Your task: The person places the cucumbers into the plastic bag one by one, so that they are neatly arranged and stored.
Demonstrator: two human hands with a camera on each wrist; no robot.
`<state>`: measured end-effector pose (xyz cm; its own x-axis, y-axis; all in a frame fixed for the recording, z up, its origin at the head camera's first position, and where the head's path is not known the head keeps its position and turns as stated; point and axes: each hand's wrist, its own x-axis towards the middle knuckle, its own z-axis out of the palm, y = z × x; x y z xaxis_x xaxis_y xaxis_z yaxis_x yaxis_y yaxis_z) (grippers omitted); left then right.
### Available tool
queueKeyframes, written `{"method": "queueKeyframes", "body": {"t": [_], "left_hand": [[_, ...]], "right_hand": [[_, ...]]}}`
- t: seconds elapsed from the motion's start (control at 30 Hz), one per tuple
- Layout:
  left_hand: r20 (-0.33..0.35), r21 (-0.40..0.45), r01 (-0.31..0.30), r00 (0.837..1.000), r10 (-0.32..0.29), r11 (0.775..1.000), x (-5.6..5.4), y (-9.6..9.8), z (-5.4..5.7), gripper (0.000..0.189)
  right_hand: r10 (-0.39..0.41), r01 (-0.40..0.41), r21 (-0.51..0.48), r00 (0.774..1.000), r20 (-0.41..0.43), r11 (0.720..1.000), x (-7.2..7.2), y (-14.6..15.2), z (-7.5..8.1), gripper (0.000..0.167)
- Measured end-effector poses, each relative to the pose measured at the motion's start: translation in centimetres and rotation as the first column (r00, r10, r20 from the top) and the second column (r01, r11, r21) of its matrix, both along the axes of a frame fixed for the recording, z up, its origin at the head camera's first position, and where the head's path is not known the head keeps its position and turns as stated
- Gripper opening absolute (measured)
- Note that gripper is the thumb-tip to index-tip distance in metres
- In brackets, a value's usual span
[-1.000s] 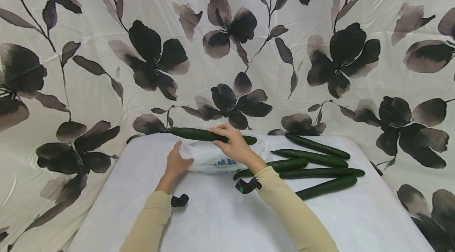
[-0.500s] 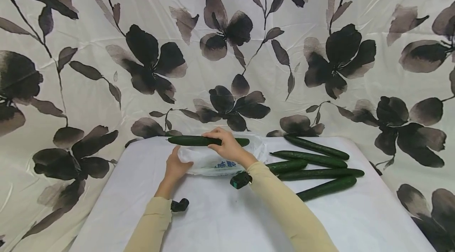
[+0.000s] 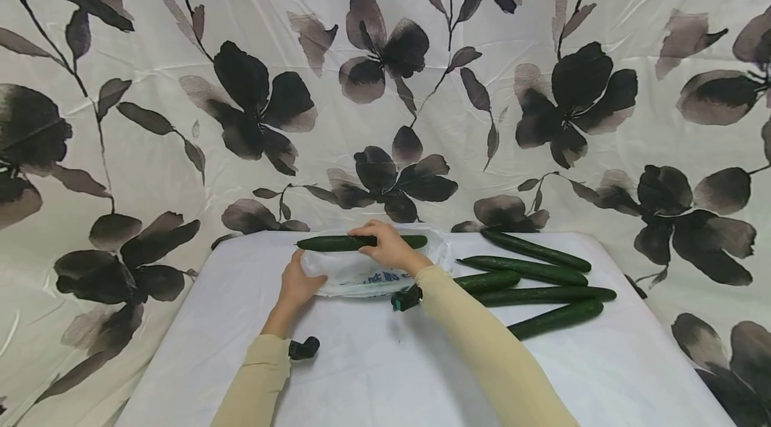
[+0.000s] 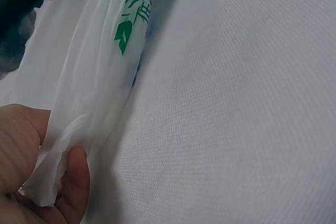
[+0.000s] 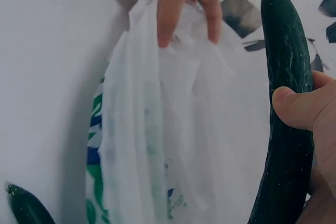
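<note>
In the head view my right hand (image 3: pixel 390 247) grips a long dark green cucumber (image 3: pixel 328 243) around its middle, above a white plastic bag (image 3: pixel 346 271). The cucumber lies crosswise, its left tip close to my left hand (image 3: pixel 299 284). That left hand holds the bag's mouth at its left end. In the left wrist view its thumb and fingers pinch the thin plastic (image 4: pixel 84 103), which bears green print. The right wrist view shows the cucumber (image 5: pixel 286 140) beside the spread bag opening (image 5: pixel 194 103), with my thumb (image 5: pixel 296 106) across it. What lies deep inside the bag is hidden.
Several more cucumbers (image 3: pixel 545 295) lie on the white-covered table (image 3: pixel 373 373), right of the bag. My right forearm (image 3: pixel 482 340) partly covers some of their left ends. A floral curtain (image 3: pixel 385 79) hangs behind the table's far edge.
The cucumber first moved left, then slightly back right, and its left end has come down towards the bag's mouth. My left hand keeps its hold on the bag.
</note>
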<state>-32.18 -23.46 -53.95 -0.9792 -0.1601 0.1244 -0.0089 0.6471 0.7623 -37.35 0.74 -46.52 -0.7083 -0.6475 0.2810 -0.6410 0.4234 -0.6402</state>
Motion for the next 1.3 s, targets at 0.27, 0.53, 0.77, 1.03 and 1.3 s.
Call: {"method": "queueKeyframes", "body": {"t": [0.27, 0.53, 0.77, 1.03, 1.3], "left_hand": [[0.032, -0.01, 0.001, 0.999, 0.0, 1.0, -0.2, -0.1, -0.2, 0.092], [0.035, -0.005, 0.001, 0.999, -0.001, 1.0, -0.3, -0.2, -0.4, 0.097], [0.037, 0.007, 0.001, 0.999, -0.001, 1.0, -0.2, -0.4, -0.5, 0.099], [0.04, -0.004, 0.001, 0.999, -0.001, 1.0, 0.0, -0.2, -0.6, 0.1], [0.023, 0.008, -0.004, 1.0, 0.004, 1.0, 0.1, -0.3, -0.6, 0.1]], "right_hand": [[-0.063, 0.061, 0.088, 0.998, 0.029, 0.994, -1.2, -0.1, -1.2, 0.043], [-0.099, 0.099, 0.156, 0.995, -0.009, 0.983, -1.8, 0.0, -2.2, 0.041], [-0.102, 0.108, 0.161, 0.994, -0.044, 0.981, -2.4, -0.1, -3.1, 0.041], [-0.123, 0.127, 0.228, 0.992, -0.03, 0.965, -2.4, -0.4, -3.6, 0.042], [-0.172, 0.162, 0.231, 0.985, 0.022, 0.959, -2.7, -1.1, -3.4, 0.041]]}}
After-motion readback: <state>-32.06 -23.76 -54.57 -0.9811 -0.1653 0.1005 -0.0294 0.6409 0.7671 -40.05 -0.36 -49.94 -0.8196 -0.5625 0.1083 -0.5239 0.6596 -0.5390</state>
